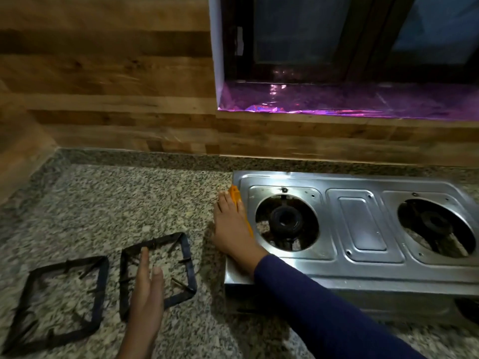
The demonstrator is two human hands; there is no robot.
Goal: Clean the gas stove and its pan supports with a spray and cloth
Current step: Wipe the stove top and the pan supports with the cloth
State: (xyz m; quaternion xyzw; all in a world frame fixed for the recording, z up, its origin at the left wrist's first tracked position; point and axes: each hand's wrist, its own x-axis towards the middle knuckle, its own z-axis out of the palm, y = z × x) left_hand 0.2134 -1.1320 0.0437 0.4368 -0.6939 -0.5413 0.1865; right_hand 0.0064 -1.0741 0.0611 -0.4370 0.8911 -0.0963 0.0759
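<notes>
A steel two-burner gas stove point(363, 229) sits on the granite counter point(116, 203) at the right, both burner wells bare. Its two black square pan supports lie on the counter to its left, one point(62, 299) at far left, the other point(158, 273) nearer the stove. My right hand point(230, 229) lies flat along the stove's left edge, pressing an orange cloth point(237, 200) against the steel; only a strip of cloth shows past my fingers. My left hand point(146, 294) hovers over the nearer pan support, fingers straight, holding nothing. No spray bottle is in view.
A wood-pattern wall point(103, 86) backs the counter. Above the stove is a window recess whose sill is lined with shiny purple foil point(337, 102). The counter's left side meets a side wall point(15, 156).
</notes>
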